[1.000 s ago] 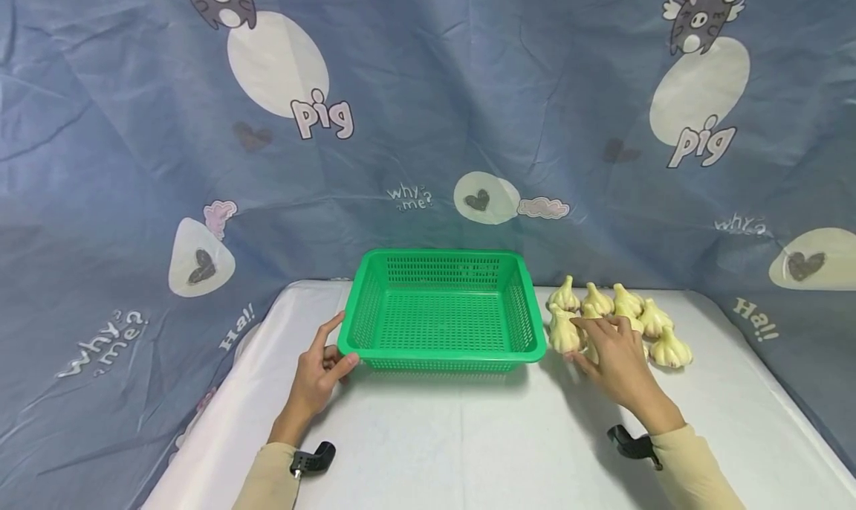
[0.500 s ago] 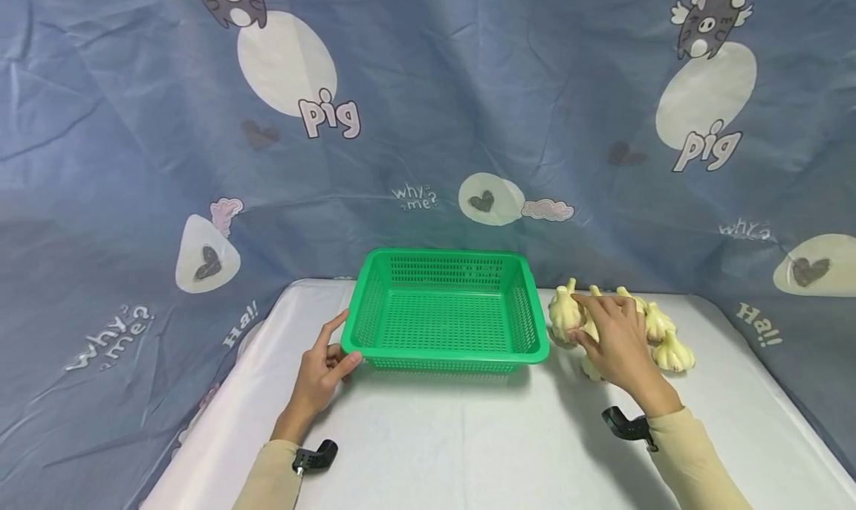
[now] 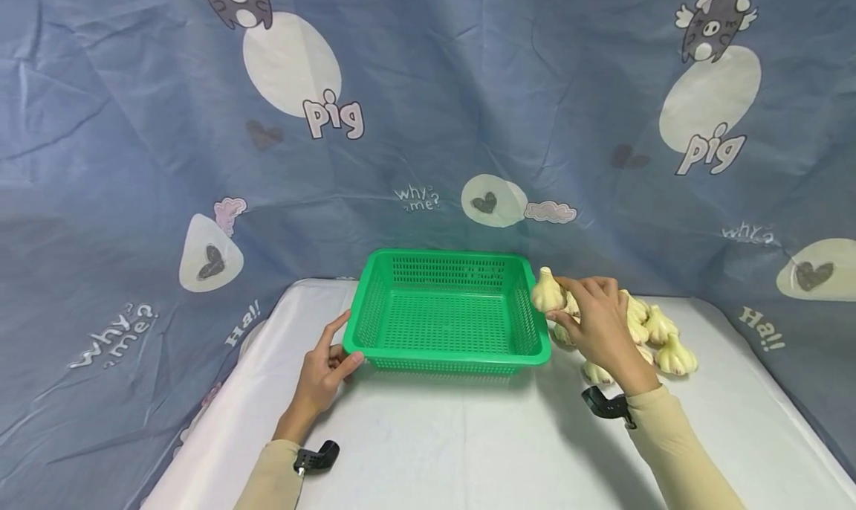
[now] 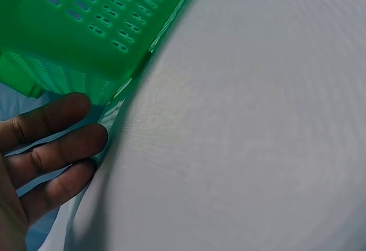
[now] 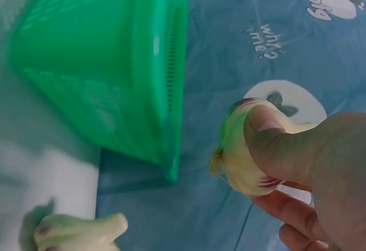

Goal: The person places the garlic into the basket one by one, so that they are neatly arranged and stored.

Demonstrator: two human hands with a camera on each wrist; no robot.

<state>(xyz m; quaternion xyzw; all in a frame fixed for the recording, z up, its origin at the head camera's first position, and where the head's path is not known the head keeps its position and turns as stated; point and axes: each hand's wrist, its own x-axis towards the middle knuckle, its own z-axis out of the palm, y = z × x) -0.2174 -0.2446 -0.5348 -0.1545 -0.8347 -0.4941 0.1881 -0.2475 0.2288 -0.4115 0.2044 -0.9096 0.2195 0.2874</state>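
Observation:
A garlic bulb [image 3: 548, 293] is pinched between the thumb and fingers of my right hand [image 3: 600, 324], raised beside the basket's right rim. The right wrist view shows this bulb's root end and purple streaks, with the thumb [image 5: 266, 122] across it. My left hand [image 3: 319, 376] holds the near left corner of the green plastic basket [image 3: 448, 358], thumb on the rim and index finger along the side. In the left wrist view, the other fingers [image 4: 71, 147] are loosely bent beside the basket wall [image 4: 86, 28].
Several more garlic bulbs [image 3: 675, 357] lie in a group right of the basket, partly hidden by my right hand. A white cloth covers the table [image 3: 428, 443]. Behind it hangs a blue printed curtain [image 3: 428, 108].
My right hand has lifted one garlic bulb from the group and moved it left and up, to the basket's right rim. The left hand stays at the basket corner.

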